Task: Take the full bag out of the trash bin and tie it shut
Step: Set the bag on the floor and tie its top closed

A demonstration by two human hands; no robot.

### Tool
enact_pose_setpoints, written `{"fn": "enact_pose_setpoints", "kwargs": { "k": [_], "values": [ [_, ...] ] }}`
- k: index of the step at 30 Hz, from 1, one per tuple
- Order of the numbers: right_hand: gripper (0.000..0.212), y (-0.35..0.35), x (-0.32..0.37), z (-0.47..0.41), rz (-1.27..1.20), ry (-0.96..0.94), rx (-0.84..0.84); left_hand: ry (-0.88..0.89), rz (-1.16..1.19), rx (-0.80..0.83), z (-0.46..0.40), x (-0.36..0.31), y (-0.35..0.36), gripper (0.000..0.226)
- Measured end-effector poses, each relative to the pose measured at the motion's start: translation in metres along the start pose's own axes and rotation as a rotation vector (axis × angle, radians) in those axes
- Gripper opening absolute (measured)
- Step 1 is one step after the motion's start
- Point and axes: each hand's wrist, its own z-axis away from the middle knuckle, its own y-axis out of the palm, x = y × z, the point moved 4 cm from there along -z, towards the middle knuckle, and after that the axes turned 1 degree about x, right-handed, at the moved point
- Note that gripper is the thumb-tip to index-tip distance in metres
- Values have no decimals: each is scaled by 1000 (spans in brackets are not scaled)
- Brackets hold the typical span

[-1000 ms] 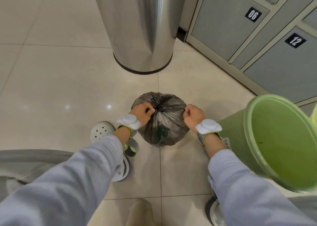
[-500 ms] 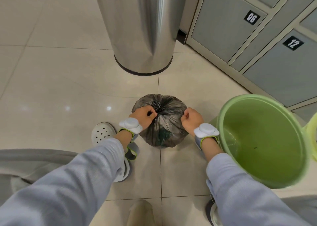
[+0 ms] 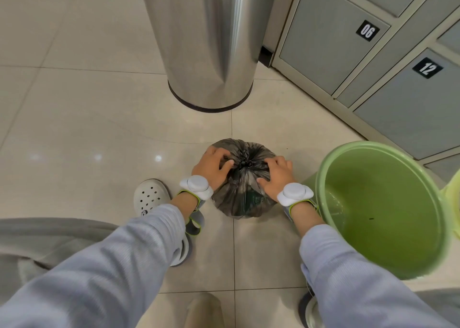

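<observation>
The dark trash bag (image 3: 242, 185) is seen on the floor beside the empty green bin (image 3: 383, 208). Left hand (image 3: 211, 168) and right hand (image 3: 278, 175) are laid spread upon it. Soft, slippery film is judged (knot seemingly gathered); it is best gripped at the neck.

1. "06" in white digits on a small black plate (image 3: 367, 31), on the upper grey locker door (image 3: 328, 33).
2. "12" on a matching black plate (image 3: 427, 67), on the locker door below (image 3: 408, 113).
3. No other text is legible.
</observation>
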Motion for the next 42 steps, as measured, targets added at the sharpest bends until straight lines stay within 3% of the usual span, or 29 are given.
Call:
{"fn": "enact_pose_setpoints", "kwargs": {
  "k": [4, 10, 27, 42],
  "values": [
    [47, -4, 0, -7, -10, 33, -24, 15, -126, -18, -7, 7, -1, 54],
    [35, -10, 7, -27, -16, 31, 8, -42, -175, 93, -31, 5, -1, 28],
    [26, -106, 24, -160, -31, -77, -115, -44, 71, -112, -165, -23, -51, 17],
    [17, -181, -76, -272, -41, 69, -206, 66, 119, -75, -324, -98, -6, 13]
  ]
}}
